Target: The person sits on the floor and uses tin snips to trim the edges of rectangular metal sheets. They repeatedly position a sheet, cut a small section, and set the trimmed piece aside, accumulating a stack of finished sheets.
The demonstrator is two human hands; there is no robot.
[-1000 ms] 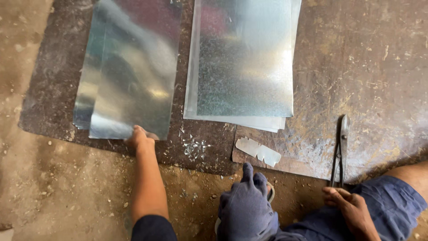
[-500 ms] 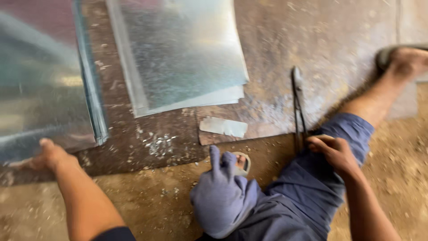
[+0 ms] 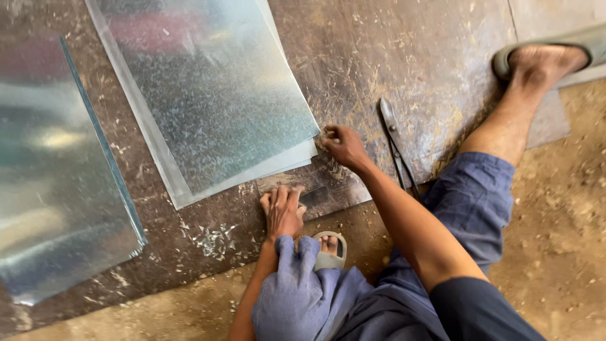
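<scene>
Small metal offcut [image 3: 312,197], at the floor plate's [image 3: 379,76] near edge, is being pressed flat by the left hand [image 3: 282,211], grip open. Galvanized sheet stack's [image 3: 214,95] corner is being pinched by the right hand [image 3: 344,146]. Tin snips [image 3: 396,146] are lying beside.

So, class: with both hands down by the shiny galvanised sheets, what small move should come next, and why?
Probably the right hand pinches and lifts the top galvanised steel sheet at its near corner, since its fingers already touch that corner while the left hand presses a small grey metal offcut.

scratched steel floor plate [image 3: 391,57], galvanized sheets [image 3: 214,95], snips [image 3: 396,148]
</scene>
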